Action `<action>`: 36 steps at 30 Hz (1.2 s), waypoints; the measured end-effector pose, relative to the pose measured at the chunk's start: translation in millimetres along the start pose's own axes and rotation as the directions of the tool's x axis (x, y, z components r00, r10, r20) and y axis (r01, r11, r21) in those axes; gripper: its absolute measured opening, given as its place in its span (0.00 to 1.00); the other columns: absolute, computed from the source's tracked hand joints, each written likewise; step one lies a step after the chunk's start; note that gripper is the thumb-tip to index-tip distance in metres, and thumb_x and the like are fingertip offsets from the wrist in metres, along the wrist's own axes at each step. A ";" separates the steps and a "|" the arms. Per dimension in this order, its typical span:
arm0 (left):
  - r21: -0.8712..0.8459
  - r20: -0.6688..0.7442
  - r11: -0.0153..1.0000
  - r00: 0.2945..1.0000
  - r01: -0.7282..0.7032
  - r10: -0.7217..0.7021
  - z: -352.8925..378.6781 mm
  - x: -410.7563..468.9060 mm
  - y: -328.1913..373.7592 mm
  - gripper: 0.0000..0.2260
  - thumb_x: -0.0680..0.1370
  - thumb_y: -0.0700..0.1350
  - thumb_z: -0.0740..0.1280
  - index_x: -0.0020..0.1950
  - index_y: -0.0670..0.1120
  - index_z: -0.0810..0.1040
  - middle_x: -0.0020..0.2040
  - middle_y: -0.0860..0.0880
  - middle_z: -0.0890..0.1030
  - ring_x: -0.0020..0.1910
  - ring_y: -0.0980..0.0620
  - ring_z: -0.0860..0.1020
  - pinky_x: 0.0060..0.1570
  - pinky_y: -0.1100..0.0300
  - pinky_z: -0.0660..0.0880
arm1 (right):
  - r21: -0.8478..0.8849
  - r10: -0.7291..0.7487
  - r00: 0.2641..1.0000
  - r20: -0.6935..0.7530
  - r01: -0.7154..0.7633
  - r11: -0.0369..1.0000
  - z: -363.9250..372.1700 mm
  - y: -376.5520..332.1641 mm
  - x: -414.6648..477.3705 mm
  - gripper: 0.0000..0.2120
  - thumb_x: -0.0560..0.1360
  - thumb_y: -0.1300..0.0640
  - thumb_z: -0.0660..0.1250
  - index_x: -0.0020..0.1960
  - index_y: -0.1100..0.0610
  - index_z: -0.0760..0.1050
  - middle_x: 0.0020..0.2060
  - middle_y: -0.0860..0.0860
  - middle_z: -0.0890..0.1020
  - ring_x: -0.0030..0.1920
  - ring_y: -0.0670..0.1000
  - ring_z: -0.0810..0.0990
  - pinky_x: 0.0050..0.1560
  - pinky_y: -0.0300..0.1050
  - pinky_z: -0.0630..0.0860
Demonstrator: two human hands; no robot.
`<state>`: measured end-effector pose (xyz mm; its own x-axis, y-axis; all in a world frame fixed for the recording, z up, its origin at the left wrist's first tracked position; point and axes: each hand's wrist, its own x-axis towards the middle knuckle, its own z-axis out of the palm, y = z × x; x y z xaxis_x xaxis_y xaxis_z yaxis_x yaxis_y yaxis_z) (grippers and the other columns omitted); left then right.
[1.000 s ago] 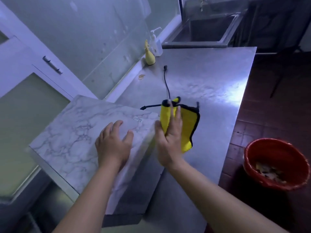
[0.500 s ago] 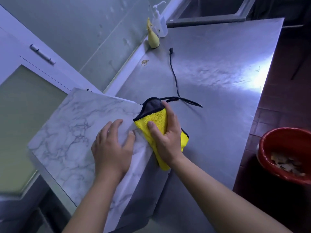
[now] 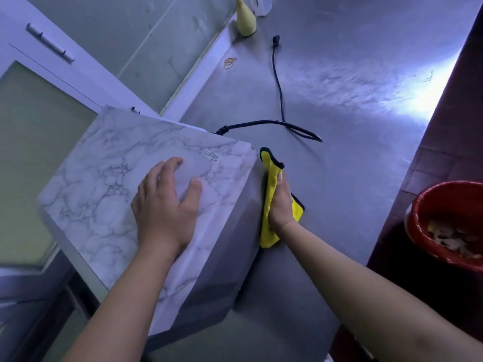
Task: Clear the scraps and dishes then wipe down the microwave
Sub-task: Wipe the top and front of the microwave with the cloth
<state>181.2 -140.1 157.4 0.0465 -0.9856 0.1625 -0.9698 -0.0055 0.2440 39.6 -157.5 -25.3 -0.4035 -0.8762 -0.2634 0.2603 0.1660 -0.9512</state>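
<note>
1. Microwave [image 3: 117,184]: its casing is covered in a white marble pattern. It sits at the left end of the steel counter [image 3: 360,173], turned at an angle to the wall. A small printed label [image 3: 211,154] is near the far right corner of its top.
2. Left hand [image 3: 164,205]: palm down on the microwave top, fingers spread and straight. It rests flat there and grips nothing.
3. Right hand [image 3: 281,202]: placed against the microwave's right side wall with the yellow cloth [image 3: 270,168] between palm and wall. The fingers lie extended along the cloth, pressing rather than curling round it.
4. Cloth: yellow with dark edging. Its top corner stands just above the fingertips, close to the top edge of the microwave. Its lower end hangs below the wrist, near the counter surface.
5. Power cord [image 3: 279,95]: black. It leaves the back of the microwave, loops across the counter and runs toward the wall. Its plug [image 3: 275,39] lies loose on the steel.
6. Rubber bands [image 3: 230,63]: on the counter beside the wall edge, well apart from the hands.
7. Yellow bottle [image 3: 245,20]: upright at the far edge of the counter, near the wall.
8. Red basin [image 3: 418,207]: on the dark floor to the right of the counter, with pale scraps [image 3: 452,237] inside.
9. White cabinet [image 3: 86,82]: stands left of the microwave and has a bar handle [image 3: 49,45].
</note>
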 end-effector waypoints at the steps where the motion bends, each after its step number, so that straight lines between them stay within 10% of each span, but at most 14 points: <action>1: -0.002 0.001 1.000 1.000 0.007 -0.007 -0.3 0.3 -0.4 0.23 0.74 0.61 0.55 0.69 0.59 0.68 0.73 0.53 0.67 0.73 0.50 0.62 0.72 0.46 0.58 | -0.009 0.056 0.998 0.019 -0.056 0.998 -0.1 4.5 4.0 0.22 0.82 0.40 0.48 0.73 0.42 0.66 0.70 0.43 0.72 0.73 0.51 0.67 0.75 0.56 0.60; 12: -0.015 0.010 1.000 1.000 0.019 -0.019 -4.5 -2.2 9.4 0.23 0.74 0.61 0.55 0.69 0.58 0.69 0.71 0.53 0.69 0.71 0.47 0.64 0.70 0.46 0.59 | 0.323 0.423 0.906 0.006 -0.402 0.857 13.2 0.9 -74.8 0.26 0.85 0.44 0.49 0.80 0.42 0.47 0.80 0.44 0.47 0.80 0.45 0.48 0.78 0.48 0.46; 18: -0.002 0.011 0.999 0.999 0.043 -0.043 -6.0 -2.5 9.6 0.24 0.74 0.60 0.56 0.69 0.57 0.70 0.71 0.51 0.69 0.69 0.45 0.66 0.68 0.45 0.61 | 0.349 0.609 0.728 0.315 -0.686 0.639 11.6 38.0 -120.9 0.57 0.54 0.12 0.55 0.78 0.36 0.56 0.77 0.42 0.63 0.75 0.50 0.65 0.76 0.59 0.59; 22: -0.005 0.020 0.999 0.999 0.042 -0.042 -6.5 -0.8 7.2 0.23 0.75 0.61 0.56 0.69 0.58 0.70 0.71 0.51 0.69 0.70 0.45 0.66 0.68 0.45 0.62 | 0.434 0.601 0.592 0.537 -0.805 0.406 -31.2 -0.9 -117.1 0.32 0.74 0.27 0.57 0.61 0.49 0.81 0.59 0.56 0.83 0.60 0.58 0.80 0.67 0.60 0.71; 29: 0.008 0.010 0.999 0.999 0.035 -0.035 -5.6 1.6 4.2 0.18 0.80 0.57 0.61 0.70 0.57 0.70 0.72 0.51 0.69 0.71 0.46 0.65 0.69 0.47 0.61 | 0.328 0.614 0.524 0.590 -0.851 0.411 -88.8 -12.0 -123.9 0.26 0.72 0.38 0.68 0.53 0.59 0.85 0.52 0.60 0.85 0.47 0.60 0.86 0.57 0.58 0.76; 36: -0.005 -0.050 1.000 0.999 0.015 -0.016 -4.9 2.8 2.9 0.18 0.79 0.57 0.62 0.68 0.55 0.73 0.70 0.51 0.72 0.69 0.46 0.68 0.69 0.51 0.63 | 0.294 0.614 0.536 0.579 -0.840 0.457 -144.2 -17.0 -131.6 0.24 0.74 0.45 0.70 0.63 0.60 0.80 0.57 0.60 0.83 0.55 0.61 0.83 0.65 0.61 0.73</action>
<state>179.7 -142.1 163.2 0.0736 -0.9756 0.2067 -0.9678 -0.0198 0.2511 -38.3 20.2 2.3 0.4513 -0.6299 -0.6321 0.7153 0.6788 -0.1658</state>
